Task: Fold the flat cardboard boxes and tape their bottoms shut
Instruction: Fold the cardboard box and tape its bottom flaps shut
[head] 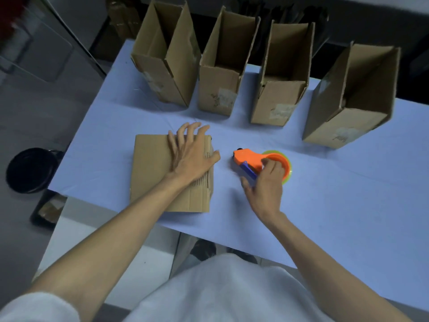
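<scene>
Item 1, bottom of frame: white garment [232, 287] of the person, both forearms reaching up-frame over the near edge of the table [348, 205].

Item 2, centre left: flat cardboard stack [157, 177], lying on the table. Layered edges show along its right side, but the number of pieces cannot be counted. Its lower corners sit just inside the near table edge. Not yet opened or folded.

Item 3: left hand [190, 156], fingers straight and spread, palm pressing flat on the upper right part of the stack. It grasps nothing.

Item 4, centre: tape dispenser [249, 160], orange body with blue handle, resting on the table just right of the stack and apart from it.

Item 5: right hand [267, 187], fingers curled over the dispenser's orange body, thumb spread off to the lower left. The dispenser is not lifted.

Item 6, upper frame, in a row left to right: leftmost box [162, 73], second box [220, 87], third box [278, 98], rightmost box [348, 108]. All stand upright with tops open. Their bottoms are hidden against the table, so the taping cannot be confirmed.

Progress, as a judgement: four boxes look finished, and the stack is what remains.

Room: bare table at right of frame and a strip between stack and row. The left edge is close, with a black round object [30, 170] on the floor beyond it.
</scene>
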The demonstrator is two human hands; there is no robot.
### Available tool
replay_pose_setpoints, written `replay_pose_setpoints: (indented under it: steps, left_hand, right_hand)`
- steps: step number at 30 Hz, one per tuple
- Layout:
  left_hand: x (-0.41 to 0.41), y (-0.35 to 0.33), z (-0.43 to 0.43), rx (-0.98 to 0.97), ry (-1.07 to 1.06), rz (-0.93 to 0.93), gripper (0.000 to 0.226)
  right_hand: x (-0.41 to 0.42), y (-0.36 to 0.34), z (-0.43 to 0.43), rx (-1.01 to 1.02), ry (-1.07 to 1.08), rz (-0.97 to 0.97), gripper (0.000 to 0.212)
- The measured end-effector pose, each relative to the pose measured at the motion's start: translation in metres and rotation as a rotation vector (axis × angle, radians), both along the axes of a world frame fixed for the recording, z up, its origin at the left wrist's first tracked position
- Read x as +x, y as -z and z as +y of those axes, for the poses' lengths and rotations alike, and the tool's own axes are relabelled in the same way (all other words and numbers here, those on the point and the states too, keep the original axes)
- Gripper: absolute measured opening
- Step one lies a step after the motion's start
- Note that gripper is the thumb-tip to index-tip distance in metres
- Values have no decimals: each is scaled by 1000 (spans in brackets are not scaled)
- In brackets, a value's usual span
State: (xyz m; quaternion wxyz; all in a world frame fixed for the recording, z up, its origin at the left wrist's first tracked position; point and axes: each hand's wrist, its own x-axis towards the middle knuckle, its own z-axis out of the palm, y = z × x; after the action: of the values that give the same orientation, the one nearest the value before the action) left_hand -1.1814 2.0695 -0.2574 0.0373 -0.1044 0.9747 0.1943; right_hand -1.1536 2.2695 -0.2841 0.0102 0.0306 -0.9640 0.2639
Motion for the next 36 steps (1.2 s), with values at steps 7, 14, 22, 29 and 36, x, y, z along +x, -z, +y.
replay_pose_setpoints:
  steps: [7,14,22,29,36]
  left_hand:
    - [14,12,-2,-79,11,-116,96]
    - [14,-39,3,702,66,13,57]
    - [51,-95,12,747,271,116,31]
    - [40,-97,3,900,142,23,21]
    - [43,-80,-3,1026,-233,-209,17]
  right_hand:
    - [-28,26,12,334,-99,-216,31]
    - [-10,-21,32,159,-264,86,30]
    - [5,-78,38,35,-465,348,39]
    - [-17,-90,41,-193,-487,-118,56]
    - [-19,-101,32,-102,-594,-142,65]
